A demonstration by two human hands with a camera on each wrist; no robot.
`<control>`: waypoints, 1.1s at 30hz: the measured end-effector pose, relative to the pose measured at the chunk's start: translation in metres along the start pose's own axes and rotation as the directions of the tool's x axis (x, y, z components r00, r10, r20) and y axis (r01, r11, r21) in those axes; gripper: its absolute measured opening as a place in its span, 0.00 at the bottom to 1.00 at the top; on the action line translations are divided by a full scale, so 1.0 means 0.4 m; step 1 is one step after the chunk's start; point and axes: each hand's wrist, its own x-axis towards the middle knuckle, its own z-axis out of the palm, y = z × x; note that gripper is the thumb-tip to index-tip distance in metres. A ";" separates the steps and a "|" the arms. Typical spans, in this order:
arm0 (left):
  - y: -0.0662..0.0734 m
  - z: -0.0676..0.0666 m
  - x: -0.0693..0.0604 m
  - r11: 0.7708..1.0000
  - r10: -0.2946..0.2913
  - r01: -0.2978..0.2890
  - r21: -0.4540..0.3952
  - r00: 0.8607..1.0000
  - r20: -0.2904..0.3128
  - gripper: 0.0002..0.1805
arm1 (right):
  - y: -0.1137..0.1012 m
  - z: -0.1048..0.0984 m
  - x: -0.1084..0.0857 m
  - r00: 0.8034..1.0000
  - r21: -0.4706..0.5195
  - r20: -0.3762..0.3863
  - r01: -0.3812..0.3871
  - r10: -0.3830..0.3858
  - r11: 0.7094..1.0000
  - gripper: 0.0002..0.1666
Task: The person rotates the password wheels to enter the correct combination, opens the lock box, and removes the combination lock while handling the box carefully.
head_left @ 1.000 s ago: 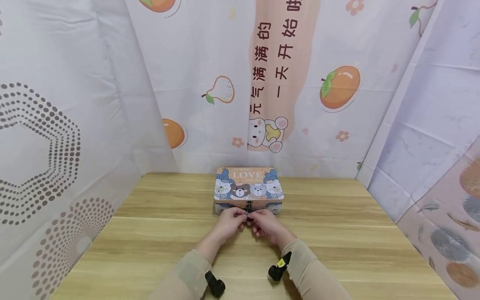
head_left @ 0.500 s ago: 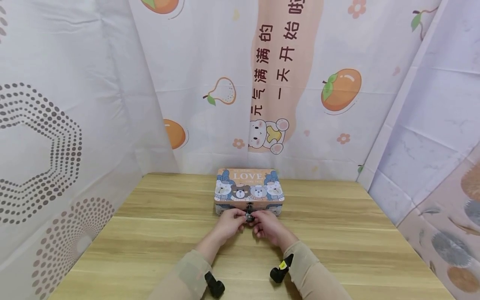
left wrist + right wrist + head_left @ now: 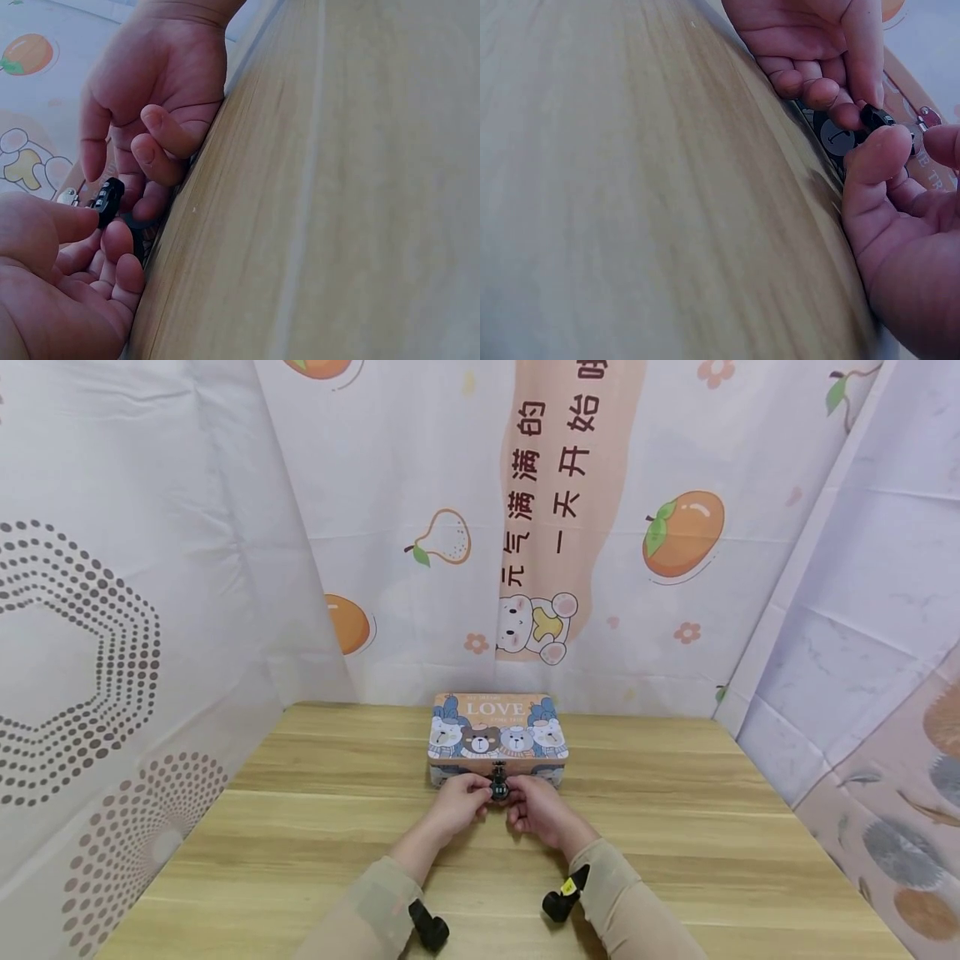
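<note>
A tin box (image 3: 497,727) with bears and LOVE on its lid stands closed at the back of the table. A small black padlock (image 3: 500,789) hangs at its front clasp. My left hand (image 3: 459,808) grips the padlock (image 3: 111,201) from the left, thumb against its side in the left wrist view. From the right, my right hand (image 3: 542,810) has curled fingers at the padlock (image 3: 874,118); in the left wrist view the thumb of my right hand (image 3: 161,82) stands a little apart from it. Fingers cover part of the padlock in both wrist views.
The wooden table (image 3: 337,827) extends around the box and both arms. Printed curtains (image 3: 405,460) hang behind the table and on both sides. A black device (image 3: 430,928) is strapped at the left cuff, another (image 3: 562,897) at the right.
The fingers of my right hand have moved slightly right, and more of the padlock's front shows between the hands. My left hand keeps its grip. The box has stayed in place.
</note>
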 end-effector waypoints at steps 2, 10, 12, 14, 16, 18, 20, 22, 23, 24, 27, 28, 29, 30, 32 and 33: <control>0.001 0.000 0.000 1.000 0.001 -0.001 0.003 1.000 -0.001 0.09 | 0.001 0.000 -0.001 1.000 0.000 0.008 0.008 -0.008 1.000 0.23; -0.002 0.000 -0.001 1.000 -0.006 0.006 0.004 1.000 -0.004 0.09 | 0.002 0.007 -0.005 0.999 -0.027 0.038 0.026 -0.025 0.999 0.21; -0.002 0.000 -0.001 1.000 -0.006 0.006 0.001 1.000 -0.002 0.09 | 0.001 0.009 -0.006 0.999 -0.036 0.042 0.031 -0.030 0.999 0.21; 0.002 -0.001 -0.004 1.000 -0.001 0.001 -0.005 1.000 0.001 0.09 | 0.001 0.010 -0.007 0.999 -0.039 0.042 0.034 -0.032 0.999 0.21; 0.004 -0.002 -0.005 1.000 -0.003 0.003 -0.013 1.000 0.006 0.09 | 0.000 0.010 -0.007 0.999 -0.045 0.040 0.036 -0.034 0.998 0.21; 0.006 -0.002 -0.007 1.000 -0.007 0.007 -0.017 1.000 0.011 0.09 | 0.000 0.010 -0.006 0.999 -0.054 0.038 0.034 -0.032 0.998 0.21; 0.007 -0.001 -0.006 1.000 -0.011 0.011 -0.022 1.000 0.015 0.09 | -0.001 0.010 -0.004 0.999 -0.064 0.035 0.030 -0.028 0.997 0.21; 0.008 0.000 -0.005 0.999 -0.010 0.010 -0.032 1.000 0.016 0.09 | -0.001 0.011 -0.002 0.999 -0.080 0.034 0.029 -0.027 0.996 0.20; 0.009 0.000 -0.005 0.999 -0.006 0.006 -0.035 1.000 0.015 0.09 | -0.002 0.011 -0.001 0.999 -0.088 0.034 0.030 -0.028 0.996 0.20; 0.009 0.000 -0.005 0.999 -0.003 0.004 -0.039 1.000 0.014 0.09 | -0.002 0.012 0.000 0.999 -0.097 0.035 0.034 -0.030 0.995 0.19; 0.012 0.000 -0.005 0.999 -0.001 0.001 -0.047 1.000 0.013 0.09 | -0.003 0.015 0.000 0.998 -0.124 0.046 0.052 -0.046 0.991 0.17; 0.012 0.000 -0.006 0.999 -0.002 0.003 -0.046 1.000 0.014 0.09 | -0.002 0.015 0.000 0.997 -0.132 0.050 0.058 -0.052 0.990 0.17; 0.013 0.000 -0.006 0.999 -0.004 0.005 -0.045 1.000 0.014 0.09 | -0.002 0.016 -0.001 0.997 -0.139 0.054 0.064 -0.057 0.988 0.17; 0.013 0.000 -0.006 0.999 -0.007 0.007 -0.044 1.000 0.016 0.09 | -0.001 0.017 -0.002 0.996 -0.146 0.057 0.070 -0.062 0.987 0.17; 0.012 0.000 -0.008 0.999 -0.011 0.012 -0.043 1.000 0.018 0.08 | 0.001 0.017 -0.004 0.996 -0.161 0.055 0.078 -0.070 0.984 0.17; 0.012 0.000 -0.008 0.999 -0.011 0.012 -0.044 1.000 0.020 0.09 | 0.001 0.017 -0.005 0.996 -0.167 0.053 0.082 -0.074 0.982 0.16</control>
